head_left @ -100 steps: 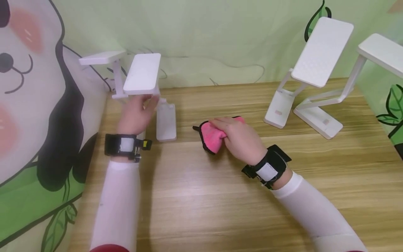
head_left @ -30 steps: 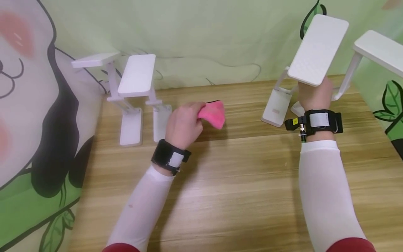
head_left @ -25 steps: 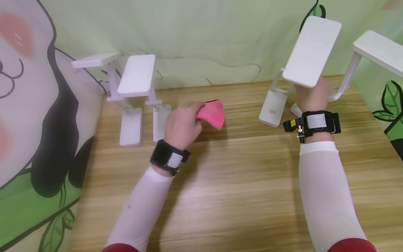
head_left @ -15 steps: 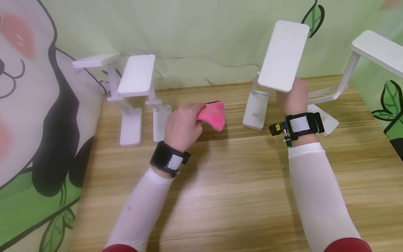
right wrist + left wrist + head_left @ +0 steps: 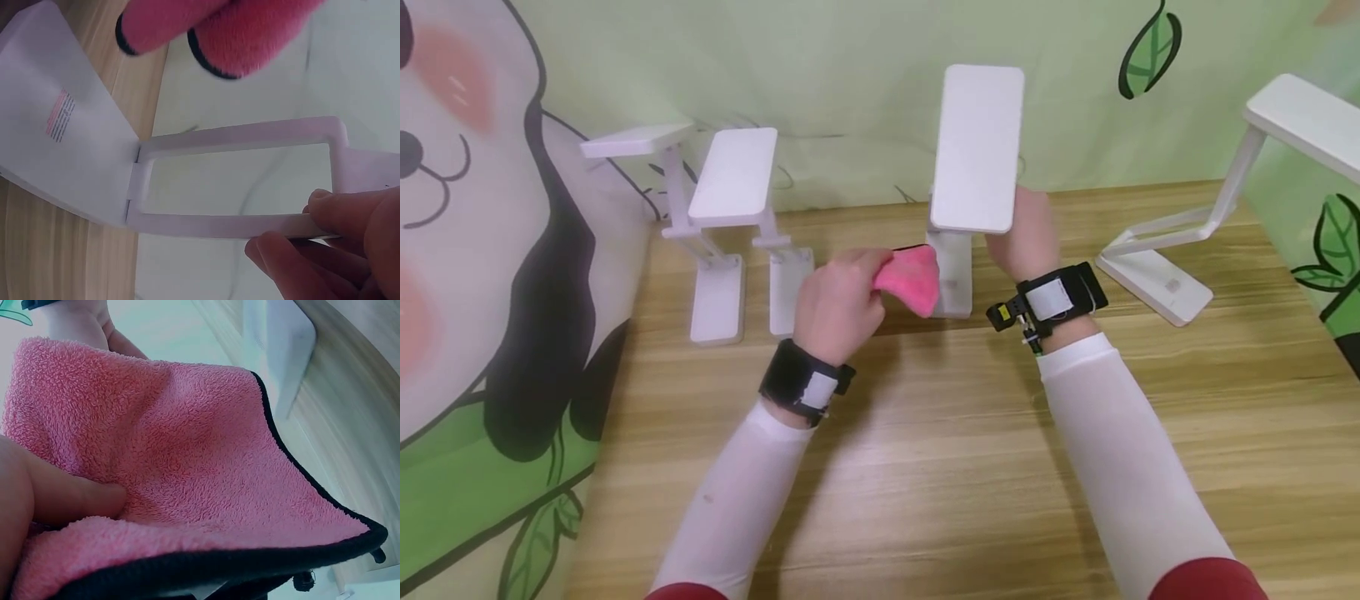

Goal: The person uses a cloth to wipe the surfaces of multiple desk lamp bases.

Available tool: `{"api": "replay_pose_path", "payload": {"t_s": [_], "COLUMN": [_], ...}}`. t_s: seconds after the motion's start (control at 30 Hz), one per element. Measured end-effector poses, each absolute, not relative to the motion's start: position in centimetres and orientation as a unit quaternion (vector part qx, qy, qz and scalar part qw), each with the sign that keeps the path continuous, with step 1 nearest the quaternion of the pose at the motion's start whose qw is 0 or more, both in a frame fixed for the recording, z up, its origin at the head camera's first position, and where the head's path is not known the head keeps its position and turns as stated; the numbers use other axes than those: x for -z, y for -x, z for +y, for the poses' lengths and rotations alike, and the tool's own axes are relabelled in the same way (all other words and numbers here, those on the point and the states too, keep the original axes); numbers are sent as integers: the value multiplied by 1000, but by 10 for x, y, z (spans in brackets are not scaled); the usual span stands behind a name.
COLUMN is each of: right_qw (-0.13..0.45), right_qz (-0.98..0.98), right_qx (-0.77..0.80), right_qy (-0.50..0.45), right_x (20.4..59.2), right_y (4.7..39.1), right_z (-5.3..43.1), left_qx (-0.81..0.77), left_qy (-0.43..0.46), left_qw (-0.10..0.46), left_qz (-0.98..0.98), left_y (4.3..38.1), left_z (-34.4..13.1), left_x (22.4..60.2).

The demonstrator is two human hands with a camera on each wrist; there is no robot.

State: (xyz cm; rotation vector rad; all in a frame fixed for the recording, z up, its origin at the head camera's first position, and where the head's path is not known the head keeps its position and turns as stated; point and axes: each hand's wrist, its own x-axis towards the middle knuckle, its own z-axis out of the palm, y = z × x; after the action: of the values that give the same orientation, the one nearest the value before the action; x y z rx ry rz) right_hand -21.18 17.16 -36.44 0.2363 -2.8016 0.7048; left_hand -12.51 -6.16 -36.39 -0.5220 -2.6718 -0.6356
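My left hand (image 5: 838, 304) grips a pink cloth (image 5: 912, 279) with black edging near the middle of the table; in the left wrist view the thumb presses into the fluffy cloth (image 5: 187, 444). Just right of it, my right hand (image 5: 1030, 233) holds a white folding phone stand (image 5: 977, 150). In the right wrist view, thumb and fingers of the right hand (image 5: 319, 244) pinch one corner of the stand's open frame arm (image 5: 244, 135), while its base (image 5: 69, 119) with a small printed label lies to the left. The pink cloth overlaps the stand's base in the head view.
Two similar white stands (image 5: 718, 300) (image 5: 792, 292) are upright at the left, by the panda-printed wall (image 5: 467, 200). Another stand (image 5: 1157, 283) is at the right, its top plate reaching past the view's edge. A green wall sheet (image 5: 850, 92) closes off the back of the wooden table (image 5: 925, 467).
The cloth has passed from my right hand to my left, which has left the left-hand stands. My right hand has carried one of the right-hand stands leftward to beside the cloth.
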Motion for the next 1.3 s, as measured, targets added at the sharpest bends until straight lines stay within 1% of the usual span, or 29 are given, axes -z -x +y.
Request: {"api": "replay_pose_path", "payload": {"t_s": [0.27,0.47,0.53,0.6,0.7,0.77,0.87,0.97,1.13,1.23,1.3], "right_qw": [133,123,124,120,87,59,37,35,51,66,80], "right_qz": [-952,-945,-936,-921,-900,-899,-912,-926,-939,-942,-940], "right_qx": [-240,-260,-272,-279,-283,-270,-239,-218,-216,-214,-215], "right_qy": [-134,-153,-187,-245,-320,-341,-333,-306,-262,-249,-251], "right_x": [363,349,345,342,341,342,347,352,358,362,366], "right_y": [208,174,161,151,140,137,135,134,136,138,140], "right_z": [163,171,171,169,164,161,155,151,149,149,150], "left_qx": [212,195,186,181,173,174,173,166,144,146,171], "left_qy": [179,189,196,205,219,230,250,267,283,294,304], "left_qw": [153,146,147,146,145,144,149,155,166,168,160], "left_qz": [-948,-951,-951,-951,-949,-947,-941,-936,-934,-930,-923], "left_y": [126,130,132,134,136,136,136,135,134,135,137], "left_z": [-59,-52,-49,-46,-40,-36,-29,-23,-13,-13,-16], "left_x": [365,364,364,364,363,363,361,360,360,363,364]}}
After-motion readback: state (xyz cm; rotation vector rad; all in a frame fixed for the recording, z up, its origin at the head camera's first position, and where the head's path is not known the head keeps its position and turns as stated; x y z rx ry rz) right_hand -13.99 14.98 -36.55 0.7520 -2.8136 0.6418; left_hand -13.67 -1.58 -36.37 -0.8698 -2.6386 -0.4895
